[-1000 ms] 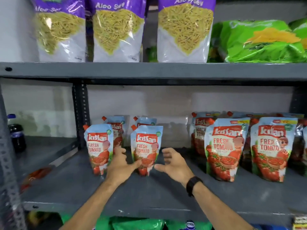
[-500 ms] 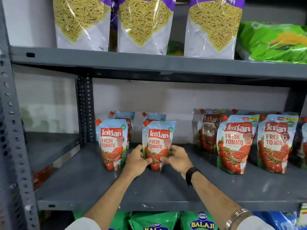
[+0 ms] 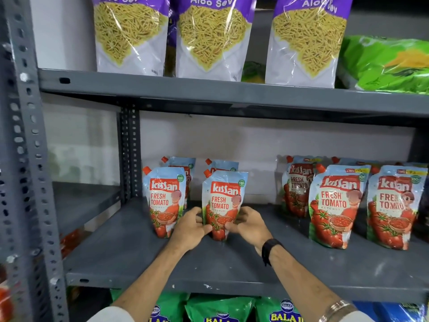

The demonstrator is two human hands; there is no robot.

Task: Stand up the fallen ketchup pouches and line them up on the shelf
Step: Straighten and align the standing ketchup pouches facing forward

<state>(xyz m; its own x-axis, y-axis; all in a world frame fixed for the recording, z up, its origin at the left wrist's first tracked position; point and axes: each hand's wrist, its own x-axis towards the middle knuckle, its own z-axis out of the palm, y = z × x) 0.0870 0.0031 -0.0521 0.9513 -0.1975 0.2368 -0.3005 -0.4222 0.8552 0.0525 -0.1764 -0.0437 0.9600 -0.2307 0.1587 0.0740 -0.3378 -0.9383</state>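
A small Kissan ketchup pouch [image 3: 223,198] stands upright on the grey shelf [image 3: 209,268]. My left hand [image 3: 189,226] grips its lower left side and my right hand [image 3: 249,225] grips its lower right side. Another small pouch [image 3: 163,198] stands just to the left, apart from my hands. Two more small pouches [image 3: 183,165] stand behind these two, mostly hidden. To the right stand larger ketchup pouches [image 3: 336,205], all upright, in two rows.
The upper shelf [image 3: 232,94] carries Aloo Sev bags [image 3: 213,36] and green snack bags [image 3: 385,63]. A perforated upright post [image 3: 25,159] stands at the left. Green Balaji bags [image 3: 220,310] fill the level below. A black watch [image 3: 269,251] sits on my right wrist.
Both hands have closed in from open and apart onto the lower sides of the middle small pouch. The camera has shifted, so the shelf sits further right and lower in view.
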